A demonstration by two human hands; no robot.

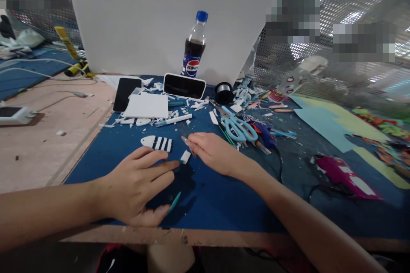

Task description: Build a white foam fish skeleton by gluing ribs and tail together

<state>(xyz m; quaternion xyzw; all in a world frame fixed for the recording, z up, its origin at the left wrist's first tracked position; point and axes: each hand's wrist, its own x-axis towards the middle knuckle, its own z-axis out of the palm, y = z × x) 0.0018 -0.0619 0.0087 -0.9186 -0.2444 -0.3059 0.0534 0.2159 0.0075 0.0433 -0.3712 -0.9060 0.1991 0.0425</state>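
My left hand [144, 185] rests low over the blue mat with its fingers stretched out and the thumb apart. Its long teal-nailed index fingertip touches a small white rectangular piece [185, 157]. Just beyond that hand lies a white fish-like shape [148, 141] with several white strips [162, 143] lined up beside it. My right hand [209, 151] is closed in a pinch on a thin, clear, pointed tool [185, 140], held right above the white piece. The exact kind of tool cannot be made out, as the fingers cover part of it.
Light blue scissors [240, 129] and a blue glue gun [265, 135] lie right of my hands. Behind stand a phone [185, 86], a cola bottle [193, 53] and a wire spool [224, 92]. A white pad [147, 106], marker [174, 120] and scattered white scraps lie ahead.
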